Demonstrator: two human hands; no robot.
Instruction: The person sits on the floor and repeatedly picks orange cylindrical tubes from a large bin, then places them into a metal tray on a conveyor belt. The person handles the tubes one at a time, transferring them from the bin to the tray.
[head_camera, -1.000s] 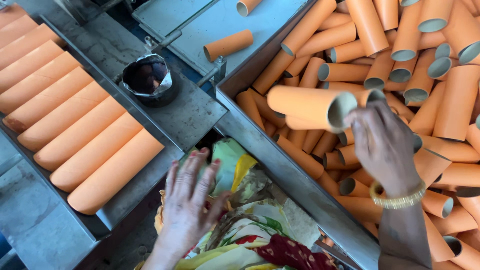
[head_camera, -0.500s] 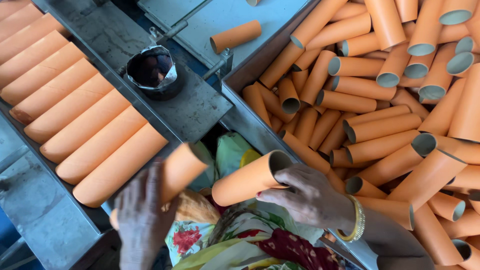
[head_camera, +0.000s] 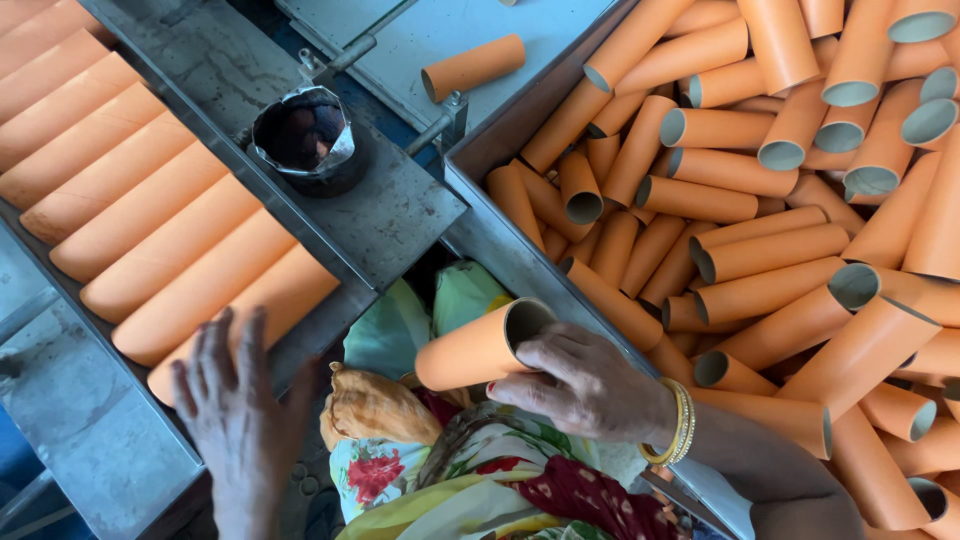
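Note:
My right hand (head_camera: 590, 385) is shut on a hollow orange cardboard tube (head_camera: 480, 345), held level over my lap with its open end facing right. My left hand (head_camera: 240, 420) lies flat with fingers spread on the nearest tube (head_camera: 265, 305) of a row of orange tubes (head_camera: 120, 190). These lie side by side on a grey metal tray (head_camera: 80, 450) at the left. A large loose pile of the same tubes (head_camera: 800, 200) fills a metal bin at the right.
A dented metal cup (head_camera: 305, 135) with dark contents stands on the grey plate (head_camera: 400, 210) between tray and bin. One tube (head_camera: 473, 66) lies alone on a metal sheet at the top. Colourful patterned cloth (head_camera: 480, 480) covers my lap. Gold bangles (head_camera: 675, 425) circle my right wrist.
My right hand brought tubes from the pile to my lap. My left hand took one, laid it at the near end of the row and now rests flat on it.

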